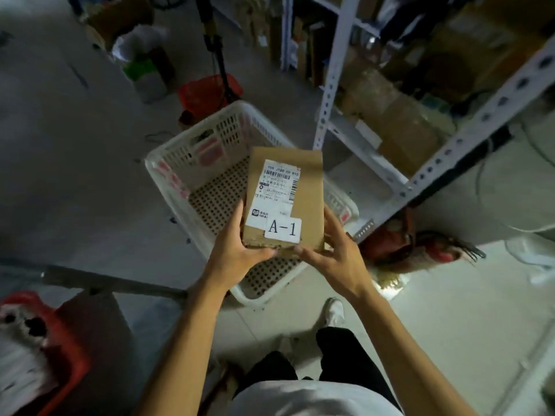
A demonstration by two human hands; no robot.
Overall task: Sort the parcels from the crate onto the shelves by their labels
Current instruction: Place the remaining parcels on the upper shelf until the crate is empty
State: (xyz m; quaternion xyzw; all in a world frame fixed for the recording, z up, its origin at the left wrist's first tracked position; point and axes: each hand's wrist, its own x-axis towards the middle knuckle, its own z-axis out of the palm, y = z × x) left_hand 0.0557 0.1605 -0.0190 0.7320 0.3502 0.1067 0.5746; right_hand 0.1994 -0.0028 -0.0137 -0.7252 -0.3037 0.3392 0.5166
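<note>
Cardboard parcel (pixel 285 199), "A-1" sticker (pixel 283 228) up, grasped at its near end by left hand (pixel 237 250) and right hand (pixel 333 253) over white crate (pixel 180 163); label-reading step, next needs shelf A-1 on right-hand racking (pixel 330 94).

Head view looks steeply down, close over a white crate (pixel 210 163).

one parcel (pixel 285 202) (labelled a-1), one white crate (pixel 180 163), two hands.
</note>
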